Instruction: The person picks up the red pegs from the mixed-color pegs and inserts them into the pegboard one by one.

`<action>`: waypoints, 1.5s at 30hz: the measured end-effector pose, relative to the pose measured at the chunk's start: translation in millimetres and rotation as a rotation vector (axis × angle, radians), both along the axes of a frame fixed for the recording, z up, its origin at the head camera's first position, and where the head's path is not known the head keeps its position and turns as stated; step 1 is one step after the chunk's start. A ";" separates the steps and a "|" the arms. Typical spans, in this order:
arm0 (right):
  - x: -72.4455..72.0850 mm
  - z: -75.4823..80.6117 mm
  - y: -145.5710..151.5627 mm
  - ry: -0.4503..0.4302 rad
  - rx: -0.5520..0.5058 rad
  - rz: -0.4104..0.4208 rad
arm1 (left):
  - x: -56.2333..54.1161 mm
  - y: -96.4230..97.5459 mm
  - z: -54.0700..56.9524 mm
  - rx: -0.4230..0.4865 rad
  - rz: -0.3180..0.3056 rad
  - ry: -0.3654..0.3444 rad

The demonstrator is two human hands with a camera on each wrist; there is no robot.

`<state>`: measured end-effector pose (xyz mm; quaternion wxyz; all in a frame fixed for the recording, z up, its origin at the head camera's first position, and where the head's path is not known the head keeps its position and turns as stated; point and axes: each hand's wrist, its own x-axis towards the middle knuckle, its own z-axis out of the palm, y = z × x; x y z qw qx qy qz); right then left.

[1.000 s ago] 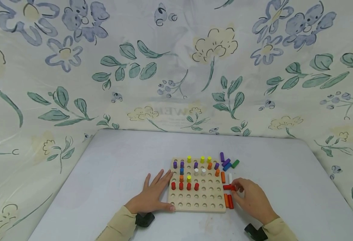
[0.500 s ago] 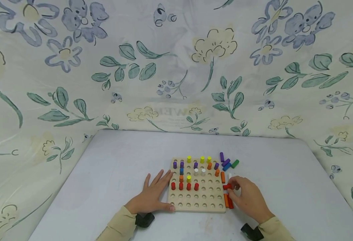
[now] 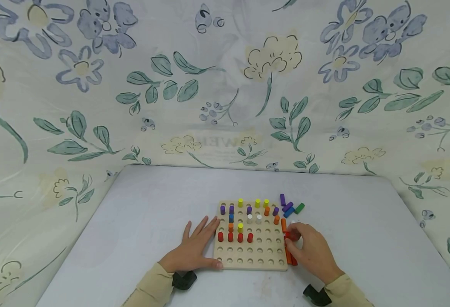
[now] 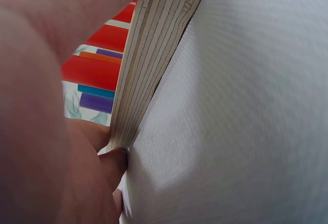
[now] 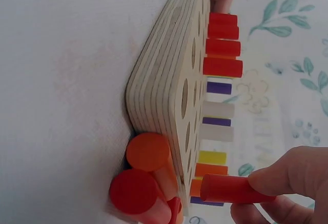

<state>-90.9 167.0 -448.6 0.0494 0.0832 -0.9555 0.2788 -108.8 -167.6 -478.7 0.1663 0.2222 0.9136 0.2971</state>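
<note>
A wooden pegboard (image 3: 265, 256) with rows of round holes lies on the white table. My left hand (image 3: 195, 249) rests along its left side, fingers spread, thumb at the near left corner. Between thumb and fingers, my right hand (image 3: 314, 251) pinches a red peg (image 5: 225, 189), raised beside the board's right edge. In the head view the fingers mostly cover that peg. Several red pegs (image 3: 240, 237) stand in a row on the board's left part. Yellow, purple, blue, white and orange pegs stand in the farther rows.
Loose pegs lie along the board's right side: an orange peg (image 5: 148, 152) and a red peg (image 5: 134, 190) near the front, another orange peg (image 3: 283, 225) farther up. Purple, blue and green pegs (image 3: 299, 208) lie past the far right corner. Floral cloth (image 3: 225, 106) hangs behind the table.
My right hand has shifted slightly left toward the board with the red peg, which was lying flatter and showing more before. My left hand has stayed in place.
</note>
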 end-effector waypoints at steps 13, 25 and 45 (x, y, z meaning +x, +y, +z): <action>0.5 0.7 -10.0 0.010 -0.043 0.020 | 0.4 -0.3 0.3 -0.003 0.003 0.007; -2.1 -0.7 -20.6 0.007 -0.078 0.055 | 0.0 -0.5 -1.5 -0.007 0.001 0.000; -7.6 -4.5 -35.5 0.028 -0.032 0.105 | 0.6 0.3 1.0 -0.007 0.007 -0.013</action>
